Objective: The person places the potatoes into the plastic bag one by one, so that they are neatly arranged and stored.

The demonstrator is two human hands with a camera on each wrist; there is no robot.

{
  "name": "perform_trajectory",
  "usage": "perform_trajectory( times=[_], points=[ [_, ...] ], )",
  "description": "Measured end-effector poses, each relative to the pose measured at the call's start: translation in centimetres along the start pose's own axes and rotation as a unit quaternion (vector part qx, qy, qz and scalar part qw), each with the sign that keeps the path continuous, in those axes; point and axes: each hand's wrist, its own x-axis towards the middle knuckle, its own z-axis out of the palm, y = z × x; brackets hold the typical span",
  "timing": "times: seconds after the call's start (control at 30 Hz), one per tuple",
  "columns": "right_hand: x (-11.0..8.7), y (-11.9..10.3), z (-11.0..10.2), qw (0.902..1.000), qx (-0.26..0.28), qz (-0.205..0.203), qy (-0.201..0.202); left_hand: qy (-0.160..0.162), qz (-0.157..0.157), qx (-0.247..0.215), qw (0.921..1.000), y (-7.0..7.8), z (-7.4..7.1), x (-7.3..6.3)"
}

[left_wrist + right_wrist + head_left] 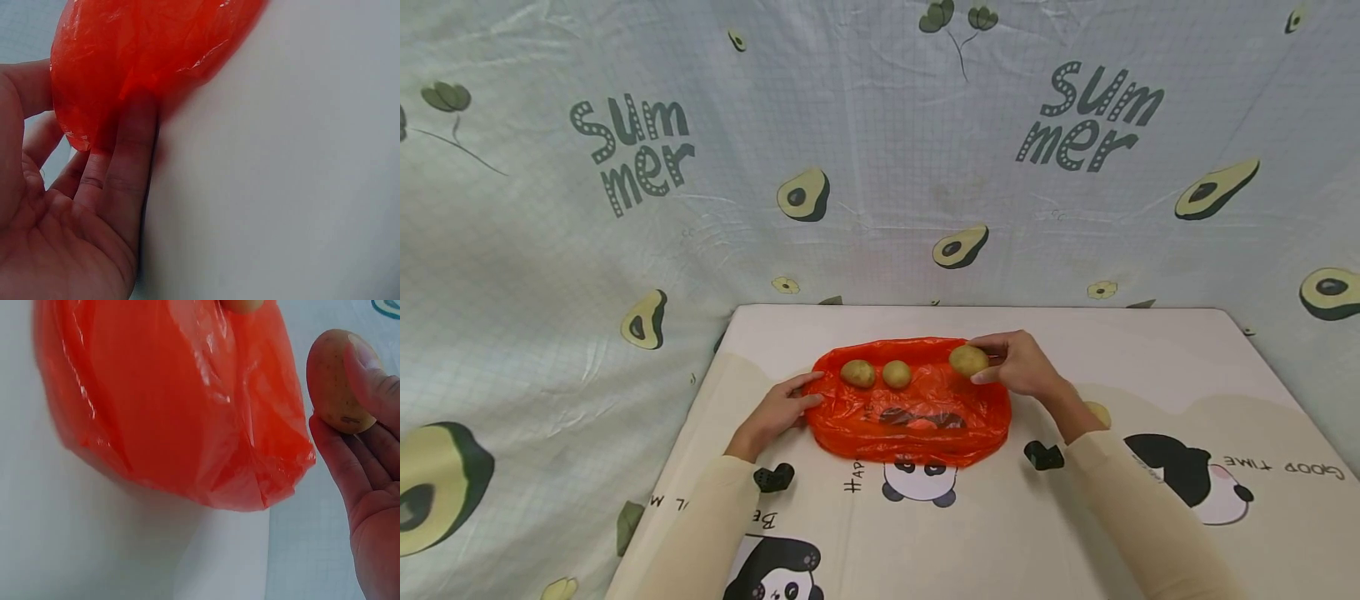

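A red plastic bag (850, 429) lies spread on the table, its rim rolled outward. On it, towards the back, are two potatoes, a longer one (857, 373) at the left and a rounder one (897, 374) beside it. My right hand (1021, 363) holds a third potato (968, 361) over the bag's back right part. In the right wrist view the thumb presses this potato (337, 381) from one side, with fingers under its other side. My left hand (778, 410) grips the bag's left edge; in the left wrist view some fingertips are hidden behind the red plastic (144, 50).
The table (1000, 542) wears a pale cover printed with pandas and lettering. Behind and at the left hangs a sheet (880, 125) with avocado prints. Dark wrist-camera pieces (1043, 455) sit by both forearms.
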Motion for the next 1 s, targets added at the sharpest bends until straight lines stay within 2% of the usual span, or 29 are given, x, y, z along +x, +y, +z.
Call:
perform_trajectory(
  times=[0.47, 1.0],
  points=[
    [0.1, -0.7, 1.2, 0.9995, -0.01, 0.027, 0.013, -0.002, 0.005, -0.002, 1.0, -0.1, -0.1, 0.0],
    [0.6, -0.9, 1.8, 0.9998, -0.009, 0.017, 0.001, 0.0, 0.003, -0.006, 1.0, 0.1, 0.1, -0.1]
  ],
)
